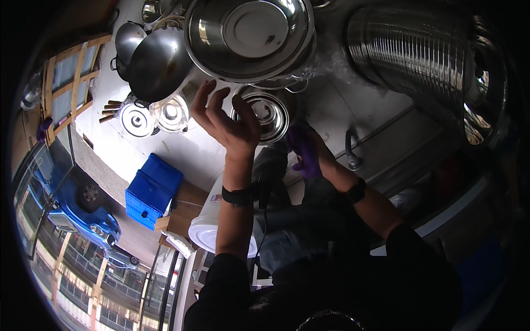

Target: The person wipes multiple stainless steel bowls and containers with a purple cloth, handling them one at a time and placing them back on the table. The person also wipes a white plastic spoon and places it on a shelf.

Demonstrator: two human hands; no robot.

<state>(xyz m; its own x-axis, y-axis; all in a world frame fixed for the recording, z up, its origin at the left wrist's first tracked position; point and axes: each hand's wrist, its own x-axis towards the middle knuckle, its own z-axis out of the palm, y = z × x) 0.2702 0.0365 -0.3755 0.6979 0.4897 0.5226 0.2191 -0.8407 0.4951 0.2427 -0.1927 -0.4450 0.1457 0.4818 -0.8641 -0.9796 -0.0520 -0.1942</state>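
Observation:
My left hand (230, 120) is bare, its fingers apart and slightly curled, with nothing in it. Its fingertips reach up close to the lower rim of a large stainless steel basin (254, 29); whether they touch is unclear. Behind that hand, partly covered by it, is a round shiny steel pot with a lid (271, 118). My right hand (315, 151), lower and in shadow, is wrapped around a bunched purple cloth (305, 155) that hides most of its fingers. Both wrists wear black bands.
Two dark metal woks (159, 66) lean left of the basin, above lidded steel pots (136, 120). A long stack of nested steel basins (410, 45) lies at right. Near my left arm stand a blue plastic crate (151, 186), a cardboard box (188, 207) and a white lidded bucket (203, 231).

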